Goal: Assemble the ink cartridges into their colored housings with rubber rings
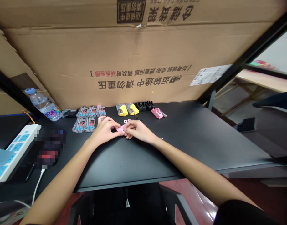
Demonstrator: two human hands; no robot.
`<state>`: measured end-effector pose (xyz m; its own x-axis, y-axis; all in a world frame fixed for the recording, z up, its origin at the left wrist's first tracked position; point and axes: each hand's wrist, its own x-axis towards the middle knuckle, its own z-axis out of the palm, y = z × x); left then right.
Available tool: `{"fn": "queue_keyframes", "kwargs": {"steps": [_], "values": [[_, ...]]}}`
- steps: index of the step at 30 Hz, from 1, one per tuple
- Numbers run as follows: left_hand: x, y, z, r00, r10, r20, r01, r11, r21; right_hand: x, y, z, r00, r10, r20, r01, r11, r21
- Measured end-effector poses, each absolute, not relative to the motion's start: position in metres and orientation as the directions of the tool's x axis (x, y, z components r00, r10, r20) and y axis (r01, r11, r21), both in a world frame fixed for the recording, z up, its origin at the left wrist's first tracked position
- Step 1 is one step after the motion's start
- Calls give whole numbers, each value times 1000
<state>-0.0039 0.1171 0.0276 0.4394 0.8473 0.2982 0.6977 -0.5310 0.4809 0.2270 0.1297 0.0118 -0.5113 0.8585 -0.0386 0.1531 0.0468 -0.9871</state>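
The person has both bare hands over the black table, and they meet at one small pink piece (120,128). The left hand (105,128) holds this pink piece between the thumb and the fingers, quite narrow. The right hand (137,130) pinches it also, from the other side, with the fingers bent. The exact shape of the pink piece I cannot tell, because the fingers cover a part of it.

Just beyond the pink piece there lie small pink rings (125,121), and black rings (135,118) are near them, a little to the right. Farther beyond it stand two yellow pieces (123,110) with clear parts, and beside these, more to the right, a row of black parts (144,105). A pink block (156,113) lies to the right of the pink piece and farther away.

On the left of the pink piece there are several clear cases (89,124) with red and blue details, in two rows. Well apart on that same side are a water bottle (45,105) and, nearer to the person, a white power strip (14,153).
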Motion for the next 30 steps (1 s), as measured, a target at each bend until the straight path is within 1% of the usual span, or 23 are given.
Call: {"fn": "queue_keyframes", "kwargs": {"steps": [9, 14, 22, 30], "values": [[-3, 116, 29, 449, 838, 309, 701, -545, 460, 224, 129, 10, -463, 883, -80, 158, -6, -987], [-2, 115, 32, 453, 833, 318, 690, -554, 467, 221, 128, 11, -422, 896, -139, 111, -102, -989], [0, 115, 31, 480, 828, 289, 668, -559, 492, 223, 125, 17, -438, 868, -235, 50, -237, -970], [0, 115, 30, 485, 832, 268, 664, -550, 506, 224, 126, 17, -450, 862, -231, 17, -251, -968]]}}
